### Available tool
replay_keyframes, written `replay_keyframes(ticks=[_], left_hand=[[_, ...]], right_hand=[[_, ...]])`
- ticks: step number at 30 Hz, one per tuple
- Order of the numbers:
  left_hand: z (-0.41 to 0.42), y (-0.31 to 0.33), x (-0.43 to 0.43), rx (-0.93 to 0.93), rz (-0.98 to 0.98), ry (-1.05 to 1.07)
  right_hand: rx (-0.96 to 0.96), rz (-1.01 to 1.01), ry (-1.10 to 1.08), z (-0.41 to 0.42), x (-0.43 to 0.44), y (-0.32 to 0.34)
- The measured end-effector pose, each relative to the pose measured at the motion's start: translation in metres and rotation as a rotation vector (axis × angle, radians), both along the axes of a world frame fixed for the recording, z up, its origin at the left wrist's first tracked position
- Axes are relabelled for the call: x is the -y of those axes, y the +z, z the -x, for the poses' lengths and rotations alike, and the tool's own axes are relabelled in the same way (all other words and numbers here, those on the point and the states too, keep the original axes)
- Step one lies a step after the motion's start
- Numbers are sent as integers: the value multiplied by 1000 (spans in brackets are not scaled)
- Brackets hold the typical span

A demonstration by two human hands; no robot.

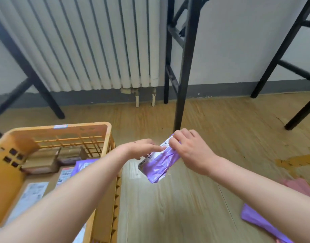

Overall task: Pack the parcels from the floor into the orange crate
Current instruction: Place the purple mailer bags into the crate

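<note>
At about five o'clock, nearest me, a purple mailer (pixel 261 223) and a pink one (pixel 297 185) are lying on the floor (pixel 177 199), part hidden by my right forearm. Those are waiting their turn.

At about eight o'clock the crate (pixel 105 213) is sitting on the floor, already carrying flat cardboard boxes (pixel 40 165) with labels and another purple bag (pixel 84 165). There looks to be room on top.

Dead centre I am holding the parcel (pixel 157 168) in the air, just right of the crate's rim and clear of the floor. My right hand (pixel 191 151) is pinching its far top end, fingers curled tight over the bunched film. My left hand (pixel 143 148) is only half closed, fingertips resting against the white label on the near side, steadying more than gripping.

I am judging this one light and soft: the plastic is crinkling and sagging below the grip, so whatever is inside is probably small and limp. The film looks slick, so a pinch on loose plastic could slip. I would be taking it around the fuller middle, or keeping the bunched end wrapped in the fist, and lowering it flat, not dropping it.

Beyond, at twelve o'clock, black legs (pixel 184 67) and a white radiator (pixel 91 44) are standing against the wall.
</note>
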State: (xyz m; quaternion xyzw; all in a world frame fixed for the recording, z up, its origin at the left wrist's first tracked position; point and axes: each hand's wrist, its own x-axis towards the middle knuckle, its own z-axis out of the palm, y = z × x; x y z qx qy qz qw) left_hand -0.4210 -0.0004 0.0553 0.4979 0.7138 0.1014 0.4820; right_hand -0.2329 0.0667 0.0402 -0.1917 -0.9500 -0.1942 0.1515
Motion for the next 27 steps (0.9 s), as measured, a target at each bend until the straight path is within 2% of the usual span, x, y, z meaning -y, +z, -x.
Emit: replay_keyframes(ticks=[2, 6, 9, 15, 17, 19, 21, 25, 27], left_hand=[[16, -4, 12, 67, -2, 127], [48, -28, 33, 62, -219, 375], [59, -31, 43, 192, -334, 547], [67, -18, 62, 565, -244, 613], [68, -13, 67, 562, -287, 649], [69, -4, 72, 480, -349, 662], [73, 4, 78, 438, -420, 706], [83, 16, 96, 445, -541, 813], [88, 20, 107, 499, -596, 883]], right_hand=[[-67, 3, 51, 16, 1, -10], [-220, -6, 159, 35, 2, -30], [-323, -6, 196, 40, 2, -36], [-406, 25, 213, 38, -4, -28], [-386, 36, 202, 40, -4, -25], [-378, 86, 174, 46, -1, -23], [-397, 260, 124, 51, 6, -19], [-500, 847, 45, 64, 30, 8], [-550, 1016, 32, 74, 42, 24]])
